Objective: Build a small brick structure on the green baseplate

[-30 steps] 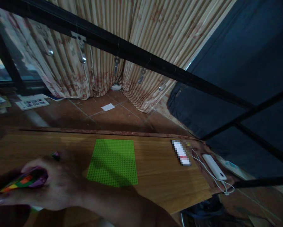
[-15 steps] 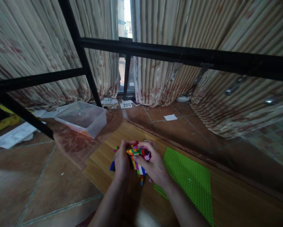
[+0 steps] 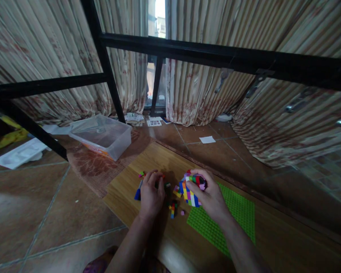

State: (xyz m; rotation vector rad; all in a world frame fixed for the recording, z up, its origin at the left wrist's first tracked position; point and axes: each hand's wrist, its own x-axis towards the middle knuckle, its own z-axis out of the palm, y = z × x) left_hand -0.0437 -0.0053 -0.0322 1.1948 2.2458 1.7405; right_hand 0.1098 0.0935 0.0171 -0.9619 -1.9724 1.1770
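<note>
Hands have split since half a second ago. Right hand (image 3: 212, 197) now alone has its grip clamped on the colourful brick block (image 3: 190, 189), held just above the green baseplate (image 3: 230, 220) edge. Left hand (image 3: 151, 191) dropped onto the loose bricks (image 3: 172, 208) on the wooden surface (image 3: 124, 197), fingers curled; can't tell if it grips one.

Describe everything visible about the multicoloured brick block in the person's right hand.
The brick block is a chunky stack of small plastic-looking bricks in white, blue, yellow, orange, purple, green and red. The right hand grips it from the right and above, fingers curled over its top. It sits near the green baseplate; whether it touches the wooden board cannot be told.
</note>
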